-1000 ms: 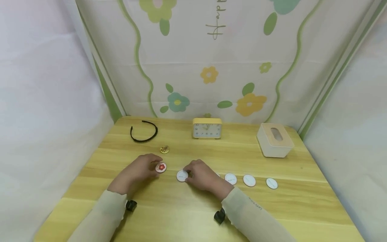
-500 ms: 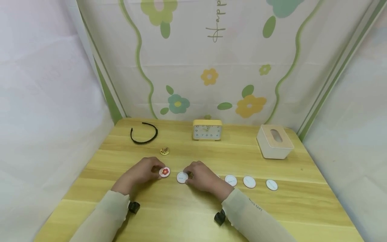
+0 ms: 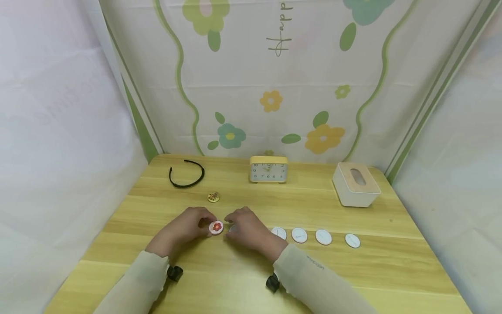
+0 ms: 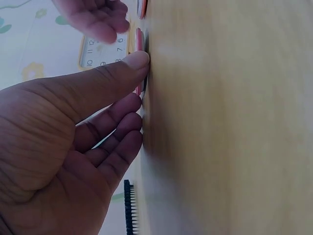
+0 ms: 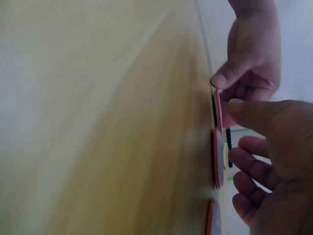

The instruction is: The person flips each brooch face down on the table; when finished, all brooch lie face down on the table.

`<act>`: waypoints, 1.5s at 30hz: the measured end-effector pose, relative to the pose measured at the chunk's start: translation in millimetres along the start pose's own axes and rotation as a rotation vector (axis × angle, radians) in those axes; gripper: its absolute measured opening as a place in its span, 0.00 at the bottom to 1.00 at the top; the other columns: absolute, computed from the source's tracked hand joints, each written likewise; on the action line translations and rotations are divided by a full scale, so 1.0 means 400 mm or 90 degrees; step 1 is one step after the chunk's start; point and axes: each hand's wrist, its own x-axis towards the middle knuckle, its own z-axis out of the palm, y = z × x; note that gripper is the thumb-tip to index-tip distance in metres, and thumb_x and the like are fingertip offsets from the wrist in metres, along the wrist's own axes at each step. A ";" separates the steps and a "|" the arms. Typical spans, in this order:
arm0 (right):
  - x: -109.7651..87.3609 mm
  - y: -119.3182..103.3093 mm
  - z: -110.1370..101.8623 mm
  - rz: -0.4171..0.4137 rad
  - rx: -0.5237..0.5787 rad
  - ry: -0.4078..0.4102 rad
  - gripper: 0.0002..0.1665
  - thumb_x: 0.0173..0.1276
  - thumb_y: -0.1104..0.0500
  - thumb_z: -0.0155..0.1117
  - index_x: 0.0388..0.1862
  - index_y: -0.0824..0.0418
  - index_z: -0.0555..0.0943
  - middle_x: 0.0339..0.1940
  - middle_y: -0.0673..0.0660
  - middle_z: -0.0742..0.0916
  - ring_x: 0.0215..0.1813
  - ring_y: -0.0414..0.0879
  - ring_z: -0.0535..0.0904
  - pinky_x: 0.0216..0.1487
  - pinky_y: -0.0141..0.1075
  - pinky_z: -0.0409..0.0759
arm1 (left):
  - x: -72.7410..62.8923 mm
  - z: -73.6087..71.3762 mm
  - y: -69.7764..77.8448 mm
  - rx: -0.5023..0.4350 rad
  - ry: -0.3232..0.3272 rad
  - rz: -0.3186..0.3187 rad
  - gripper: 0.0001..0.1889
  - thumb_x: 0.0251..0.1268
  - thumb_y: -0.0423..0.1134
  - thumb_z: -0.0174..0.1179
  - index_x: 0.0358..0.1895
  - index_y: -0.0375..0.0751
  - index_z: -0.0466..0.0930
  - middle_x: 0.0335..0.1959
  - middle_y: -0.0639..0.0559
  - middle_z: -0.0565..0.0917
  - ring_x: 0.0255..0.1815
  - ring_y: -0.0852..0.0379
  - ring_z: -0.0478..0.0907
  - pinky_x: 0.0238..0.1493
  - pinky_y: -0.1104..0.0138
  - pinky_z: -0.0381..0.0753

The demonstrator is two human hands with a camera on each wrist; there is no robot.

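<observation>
My left hand (image 3: 187, 226) pinches a round disc with a red flower (image 3: 216, 227) between thumb and fingers, low over the wooden table. In the left wrist view the disc (image 4: 139, 41) appears edge-on, with the thumb on its near face. My right hand (image 3: 248, 232) is close by on the right, with thumb and fingers apart and nothing between them. A white disc (image 3: 233, 228) is mostly hidden behind its fingers. In the right wrist view the right thumb is near the flower disc (image 5: 218, 110); whether they touch I cannot tell.
Several white discs (image 3: 300, 235) lie in a row to the right. A small gold patterned disc (image 3: 213, 197) and a black headband (image 3: 187, 186) are at back left. A yellow clock (image 3: 268, 169) and a tissue box (image 3: 356, 185) stand along the back.
My left hand has brought the flower disc rightward and slightly nearer. My right hand has let go of the white disc and shifted left, uncovering another white disc behind it.
</observation>
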 end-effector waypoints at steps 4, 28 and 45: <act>0.020 -0.014 0.022 0.004 -0.018 -0.003 0.24 0.68 0.44 0.81 0.58 0.54 0.90 0.50 0.48 0.92 0.52 0.44 0.81 0.60 0.36 0.81 | 0.002 0.004 -0.003 -0.004 0.000 -0.006 0.14 0.67 0.37 0.78 0.54 0.52 0.91 0.51 0.60 0.89 0.55 0.57 0.83 0.64 0.51 0.82; 0.036 -0.054 0.024 -0.039 -0.106 0.015 0.12 0.79 0.42 0.71 0.46 0.46 0.94 0.35 0.42 0.90 0.40 0.40 0.75 0.52 0.38 0.78 | -0.011 0.001 0.006 -0.007 0.004 -0.010 0.12 0.69 0.36 0.77 0.53 0.50 0.91 0.51 0.59 0.91 0.57 0.55 0.86 0.64 0.49 0.85; 0.030 -0.048 0.024 0.020 -0.020 0.056 0.13 0.83 0.54 0.66 0.60 0.49 0.89 0.42 0.48 0.94 0.43 0.42 0.83 0.48 0.36 0.83 | 0.002 -0.010 0.010 0.045 0.093 0.022 0.09 0.78 0.38 0.68 0.51 0.53 0.96 0.48 0.58 0.95 0.54 0.54 0.91 0.58 0.55 0.90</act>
